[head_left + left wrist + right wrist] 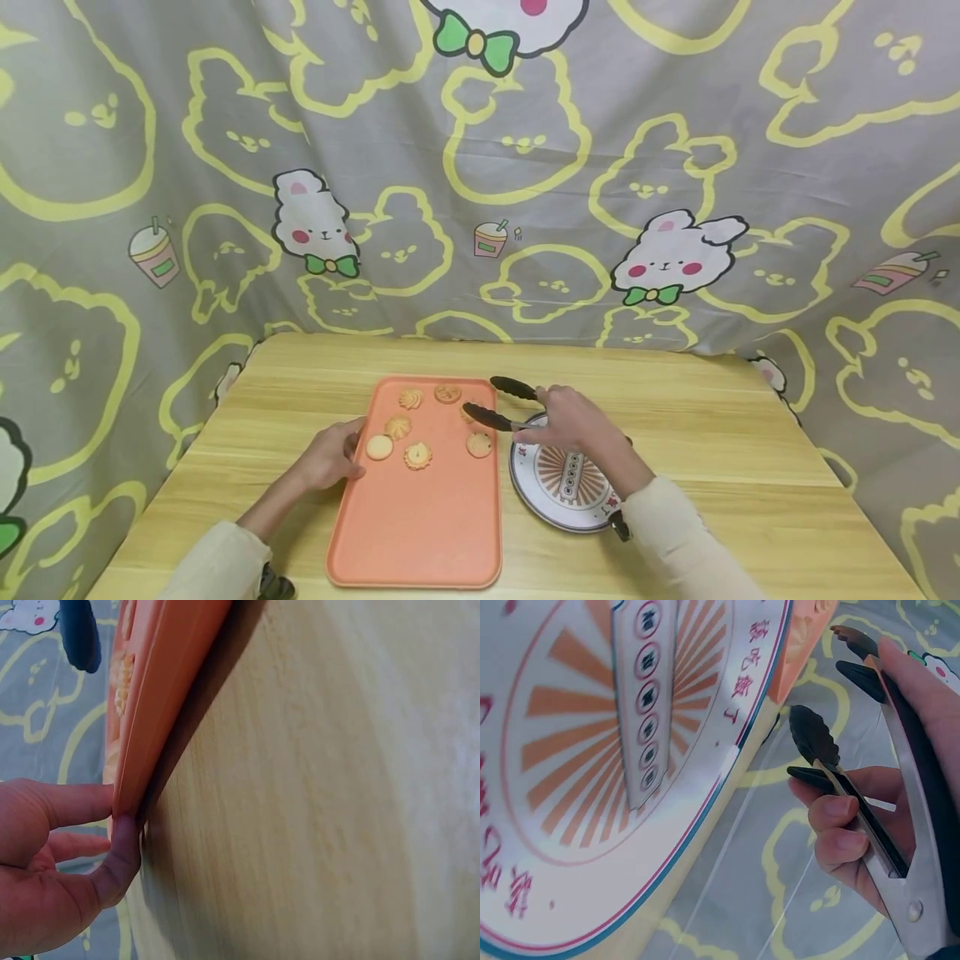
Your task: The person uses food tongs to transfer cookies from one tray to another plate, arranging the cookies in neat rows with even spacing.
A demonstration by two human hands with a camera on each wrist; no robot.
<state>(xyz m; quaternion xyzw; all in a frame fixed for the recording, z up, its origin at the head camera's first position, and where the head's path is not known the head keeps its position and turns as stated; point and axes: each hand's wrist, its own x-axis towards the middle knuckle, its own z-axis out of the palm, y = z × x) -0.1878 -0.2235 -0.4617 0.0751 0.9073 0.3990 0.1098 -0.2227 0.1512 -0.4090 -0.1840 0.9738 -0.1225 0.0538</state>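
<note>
An orange tray (pixel 420 533) lies on the table with several cookies (pixel 417 455) spread over its far half. My left hand (pixel 330 454) pinches the tray's left rim between thumb and fingers, shown close up in the left wrist view. In my right hand (pixel 573 421) I hold metal kitchen tongs (pixel 922 795) with black scalloped tips. The tips stand apart with nothing between them, over the tray's far right edge. One tip partly hides a cookie there. Beneath the right hand sits a round printed plate (pixel 536 492), partly covered by hand and forearm.
The wooden table (pixel 750 467) extends to both sides of the tray and plate. Behind it hangs a grey curtain (pixel 540 225) with cartoon rabbits, meeting the table's far edge.
</note>
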